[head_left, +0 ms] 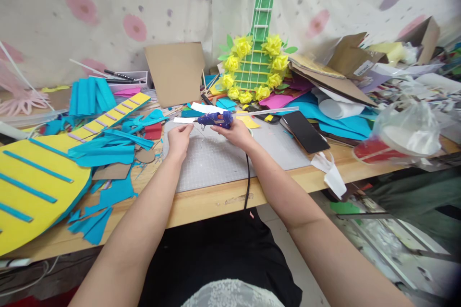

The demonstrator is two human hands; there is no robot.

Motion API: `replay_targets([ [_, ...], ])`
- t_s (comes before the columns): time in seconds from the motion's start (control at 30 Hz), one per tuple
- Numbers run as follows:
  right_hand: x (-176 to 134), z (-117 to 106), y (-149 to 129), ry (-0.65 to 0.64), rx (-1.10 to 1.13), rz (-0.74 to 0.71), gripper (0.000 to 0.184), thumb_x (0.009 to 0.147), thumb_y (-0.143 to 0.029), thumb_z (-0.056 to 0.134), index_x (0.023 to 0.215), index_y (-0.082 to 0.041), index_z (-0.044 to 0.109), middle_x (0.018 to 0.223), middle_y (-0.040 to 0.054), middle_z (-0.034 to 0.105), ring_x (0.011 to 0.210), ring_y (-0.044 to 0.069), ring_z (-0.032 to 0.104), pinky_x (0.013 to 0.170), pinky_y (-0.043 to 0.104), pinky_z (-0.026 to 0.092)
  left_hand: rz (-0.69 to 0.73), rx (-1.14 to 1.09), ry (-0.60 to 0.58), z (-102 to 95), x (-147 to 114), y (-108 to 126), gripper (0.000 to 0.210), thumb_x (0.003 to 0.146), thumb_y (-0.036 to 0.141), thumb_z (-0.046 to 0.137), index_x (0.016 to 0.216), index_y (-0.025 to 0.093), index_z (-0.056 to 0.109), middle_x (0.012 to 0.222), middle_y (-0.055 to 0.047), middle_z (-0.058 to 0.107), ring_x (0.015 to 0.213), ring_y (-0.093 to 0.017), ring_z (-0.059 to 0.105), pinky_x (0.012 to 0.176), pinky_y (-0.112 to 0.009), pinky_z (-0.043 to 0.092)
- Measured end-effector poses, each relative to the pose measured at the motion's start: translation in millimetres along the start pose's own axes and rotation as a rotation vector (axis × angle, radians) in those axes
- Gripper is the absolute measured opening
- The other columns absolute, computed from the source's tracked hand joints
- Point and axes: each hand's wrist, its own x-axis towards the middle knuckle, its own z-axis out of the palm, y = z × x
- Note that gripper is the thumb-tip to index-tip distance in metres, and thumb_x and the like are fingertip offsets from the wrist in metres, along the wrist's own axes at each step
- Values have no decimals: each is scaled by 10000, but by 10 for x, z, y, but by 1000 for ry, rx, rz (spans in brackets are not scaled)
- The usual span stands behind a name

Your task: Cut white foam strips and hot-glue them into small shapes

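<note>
My right hand [236,132] is closed around a blue hot glue gun [215,120], its nozzle pointing left. A long clear glue stick [268,111] sticks out of its back, and a black cord [248,182] hangs over the table edge. My left hand [180,138] pinches a white strip [183,120] that looks like paper, with the nozzle close to its right end. Whether the tip touches the strip I cannot tell. Both hands are above a grey cutting mat [212,168].
A green paper guitar [260,41] with yellow flowers stands at the back. To the left lies a yellow guitar shape [39,172] among blue scraps [115,192]. A phone [305,132], blue paper [342,122] and a bagged red-and-white cup [389,144] are on the right. Cardboard [175,72] leans behind.
</note>
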Motion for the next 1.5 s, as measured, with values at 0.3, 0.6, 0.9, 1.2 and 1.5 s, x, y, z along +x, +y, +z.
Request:
replay_targets([
  [0.3,-13,-7,-26,-4,-69,-46,395,719,-498,625,964,-195,690,856,47,704,802,195,637,703,283,464,-24,-18,16,9,-30,55,102,618,223,661,664,137,693,593,-8,633,653,-143,573,677,-250,445],
  [0.6,-33,-24,-46,-15,-101,-44,378,728,-485,627,967,-199,690,842,50,703,797,201,637,691,285,455,-45,-52,11,2,-15,43,134,615,252,670,681,137,689,554,0,594,644,-140,567,653,-246,445],
  [0.9,-35,-35,-40,-17,-130,-49,364,731,-495,621,932,-201,690,816,40,698,774,192,627,665,273,444,-42,-56,23,-3,-16,46,183,605,270,676,727,135,701,566,-10,597,653,-145,570,632,-246,448],
  [1.2,-44,-49,-20,-27,-107,-69,379,733,-486,622,989,-214,690,854,37,704,785,185,632,681,264,446,-52,-67,39,7,-27,68,231,595,290,686,768,138,706,574,-10,591,644,-138,564,632,-250,450],
  [1.5,2,-281,101,97,-99,-28,354,696,-463,657,900,-177,696,854,74,701,800,210,634,723,323,470,-122,-183,-21,-20,16,69,282,584,325,694,775,119,669,418,95,316,392,-29,284,408,-185,217],
])
